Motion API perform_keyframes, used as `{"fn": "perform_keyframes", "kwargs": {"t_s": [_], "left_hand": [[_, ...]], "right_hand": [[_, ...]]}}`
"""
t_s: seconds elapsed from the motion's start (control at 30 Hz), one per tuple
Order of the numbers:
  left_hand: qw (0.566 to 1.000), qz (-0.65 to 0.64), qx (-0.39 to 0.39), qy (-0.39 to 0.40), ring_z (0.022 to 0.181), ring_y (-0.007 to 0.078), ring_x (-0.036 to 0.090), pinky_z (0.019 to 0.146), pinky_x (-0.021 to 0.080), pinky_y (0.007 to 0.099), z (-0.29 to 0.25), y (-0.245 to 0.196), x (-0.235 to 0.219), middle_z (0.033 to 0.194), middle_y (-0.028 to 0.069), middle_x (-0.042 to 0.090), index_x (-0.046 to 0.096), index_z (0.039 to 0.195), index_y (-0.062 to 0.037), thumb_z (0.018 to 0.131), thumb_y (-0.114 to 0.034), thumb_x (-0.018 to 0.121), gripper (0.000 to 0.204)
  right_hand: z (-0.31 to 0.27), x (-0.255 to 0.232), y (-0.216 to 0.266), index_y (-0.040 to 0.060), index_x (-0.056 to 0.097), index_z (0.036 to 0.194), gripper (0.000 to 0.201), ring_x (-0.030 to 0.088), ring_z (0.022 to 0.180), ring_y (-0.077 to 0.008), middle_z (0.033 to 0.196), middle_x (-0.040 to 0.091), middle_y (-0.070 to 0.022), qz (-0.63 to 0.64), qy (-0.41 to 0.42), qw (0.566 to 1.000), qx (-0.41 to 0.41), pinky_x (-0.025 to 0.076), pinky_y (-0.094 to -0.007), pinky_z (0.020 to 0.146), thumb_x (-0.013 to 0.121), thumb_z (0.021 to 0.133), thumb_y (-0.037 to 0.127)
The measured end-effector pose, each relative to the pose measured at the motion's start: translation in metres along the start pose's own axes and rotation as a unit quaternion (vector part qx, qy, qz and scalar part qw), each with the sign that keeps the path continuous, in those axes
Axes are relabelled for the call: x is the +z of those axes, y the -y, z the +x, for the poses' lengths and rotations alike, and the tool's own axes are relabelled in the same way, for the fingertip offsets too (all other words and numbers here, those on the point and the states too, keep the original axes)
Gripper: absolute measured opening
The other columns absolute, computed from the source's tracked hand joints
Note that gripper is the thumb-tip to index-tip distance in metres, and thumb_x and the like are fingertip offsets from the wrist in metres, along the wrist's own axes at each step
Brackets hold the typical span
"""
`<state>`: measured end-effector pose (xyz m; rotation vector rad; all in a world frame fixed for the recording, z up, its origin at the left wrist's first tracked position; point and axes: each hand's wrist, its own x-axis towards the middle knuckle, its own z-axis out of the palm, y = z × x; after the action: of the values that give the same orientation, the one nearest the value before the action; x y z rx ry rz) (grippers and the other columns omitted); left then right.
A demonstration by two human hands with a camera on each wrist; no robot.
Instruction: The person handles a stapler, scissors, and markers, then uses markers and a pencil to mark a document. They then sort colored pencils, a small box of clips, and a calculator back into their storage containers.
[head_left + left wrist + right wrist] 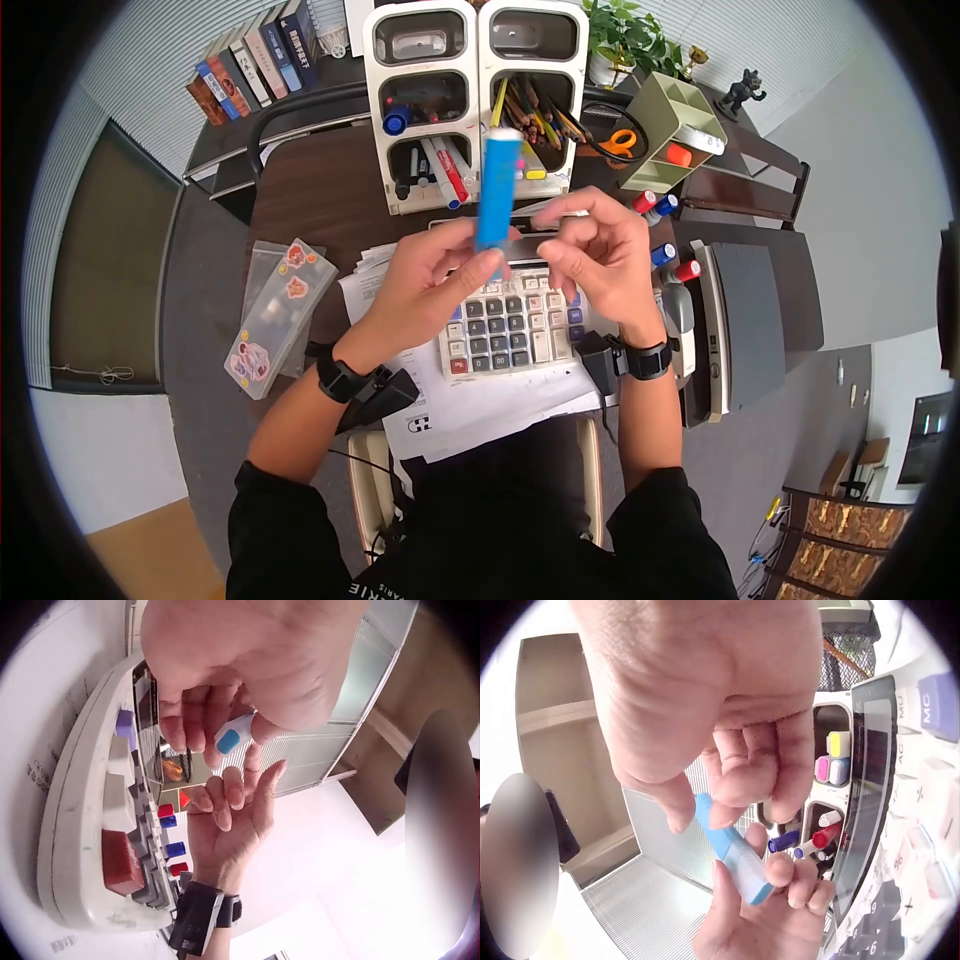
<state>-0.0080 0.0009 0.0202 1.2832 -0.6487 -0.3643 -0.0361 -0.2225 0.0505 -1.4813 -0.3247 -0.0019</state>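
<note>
A blue highlighter [497,195] stands nearly upright over the calculator in the head view, blurred. My left hand [425,290] pinches its lower part between thumb and fingers. Its blue-tipped white end [229,741] shows in the left wrist view. To the right, my right hand [605,260] hovers with bent fingers and holds nothing; a gap separates it from the highlighter in the head view. The right wrist view has its thumb and forefinger close around the far blue part of the highlighter [716,829]. Beneath both hands lies a white calculator [500,335] on papers [480,410].
A white organizer [430,105] with pens and pencils stands at the back. Red and blue markers [662,255] sit to the right, beside a dark box-like device [755,330]. A clear stickered pouch [278,315] lies left. A green holder [672,130] stands back right.
</note>
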Motion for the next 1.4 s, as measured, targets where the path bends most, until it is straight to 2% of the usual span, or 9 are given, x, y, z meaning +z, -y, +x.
{"fn": "perform_keyframes", "kwargs": {"t_s": [0.13,0.23,0.3,0.37,0.5,0.57,1.0,1.2,1.4], "left_hand": [[0.991,0.129,0.009,0.031,0.102,0.0139,0.063,0.091,0.051,0.0310,0.001,0.002,-0.001,0.113,0.0114,0.065,0.060,0.125,0.0046,0.097,-0.018,0.066,0.036],[0.978,0.199,0.043,0.047,0.099,0.0129,0.061,0.087,0.050,0.0295,0.001,0.005,-0.005,0.110,0.0108,0.063,0.061,0.122,0.0039,0.093,-0.015,0.071,0.036],[0.974,0.217,0.054,0.045,0.097,0.0125,0.060,0.084,0.050,0.0288,0.002,0.007,-0.005,0.108,0.0103,0.063,0.062,0.120,0.0034,0.091,-0.013,0.074,0.035],[0.969,0.227,0.096,-0.012,0.078,0.0129,0.060,0.066,0.045,0.0259,0.003,0.012,-0.001,0.094,0.0077,0.067,0.069,0.106,0.0001,0.085,-0.021,0.079,0.032],[0.972,0.213,0.098,-0.019,0.071,0.0107,0.059,0.059,0.045,0.0251,0.001,0.017,0.001,0.089,0.0065,0.068,0.068,0.109,-0.0006,0.087,-0.024,0.078,0.033],[0.985,0.170,-0.014,0.010,0.064,0.0089,0.059,0.054,0.044,0.0241,-0.002,0.009,0.002,0.084,0.0056,0.068,0.066,0.111,-0.0009,0.090,-0.026,0.076,0.035],[0.975,0.213,0.058,0.002,0.054,0.0082,0.059,0.049,0.042,0.0233,-0.001,0.002,0.003,0.072,0.0052,0.066,0.067,0.100,-0.0006,0.091,-0.026,0.073,0.028],[0.971,0.235,0.012,0.032,0.055,0.0068,0.055,0.050,0.041,0.0240,0.000,-0.007,0.002,0.069,0.0037,0.063,0.067,0.099,-0.0012,0.092,-0.028,0.072,0.028],[0.982,0.093,-0.119,0.115,0.055,0.0049,0.044,0.052,0.038,0.0247,-0.006,-0.011,0.003,0.064,-0.0027,0.052,0.064,0.109,-0.0026,0.101,-0.033,0.060,0.032]], "right_hand": [[0.002,0.006,-0.011,-0.0017,0.071,0.096,0.014,0.058,0.062,-0.0025,0.073,0.069,-0.0039,-0.051,0.021,0.998,0.021,0.044,-0.0194,0.054,0.077,0.086,0.005],[0.003,0.015,-0.019,-0.0024,0.072,0.101,0.018,0.055,0.058,-0.0033,0.078,0.071,-0.0041,-0.050,-0.018,0.993,-0.109,0.045,-0.0204,0.053,0.077,0.087,0.008],[0.000,0.007,-0.014,-0.0025,0.072,0.100,0.017,0.055,0.057,-0.0039,0.078,0.071,-0.0046,-0.025,-0.019,0.997,-0.071,0.044,-0.0206,0.052,0.075,0.089,0.009],[0.001,0.004,-0.012,-0.0027,0.072,0.098,0.014,0.055,0.054,-0.0057,0.077,0.070,-0.0053,-0.009,-0.029,0.999,-0.035,0.042,-0.0212,0.048,0.070,0.093,0.011],[0.002,0.002,-0.014,-0.0036,0.071,0.100,0.014,0.055,0.054,-0.0064,0.076,0.069,-0.0058,0.027,0.005,0.999,-0.017,0.043,-0.0214,0.049,0.068,0.094,0.008],[0.001,0.005,-0.010,-0.0044,0.069,0.104,0.016,0.056,0.055,-0.0070,0.077,0.069,-0.0062,0.044,0.015,0.999,-0.019,0.044,-0.0216,0.050,0.067,0.094,0.008],[0.002,0.006,-0.012,-0.0012,0.071,0.105,0.020,0.057,0.058,-0.0055,0.081,0.070,-0.0051,-0.015,0.043,0.999,-0.006,0.044,-0.0197,0.049,0.076,0.089,0.010],[0.000,0.004,-0.010,-0.0021,0.071,0.102,0.017,0.057,0.057,-0.0058,0.080,0.070,-0.0053,0.003,0.036,0.999,0.016,0.043,-0.0200,0.048,0.075,0.090,0.009],[-0.002,0.003,-0.009,-0.0026,0.071,0.098,0.010,0.056,0.057,-0.0079,0.077,0.067,-0.0058,0.038,0.096,0.995,0.005,0.041,-0.0219,0.050,0.071,0.089,0.002]]}}
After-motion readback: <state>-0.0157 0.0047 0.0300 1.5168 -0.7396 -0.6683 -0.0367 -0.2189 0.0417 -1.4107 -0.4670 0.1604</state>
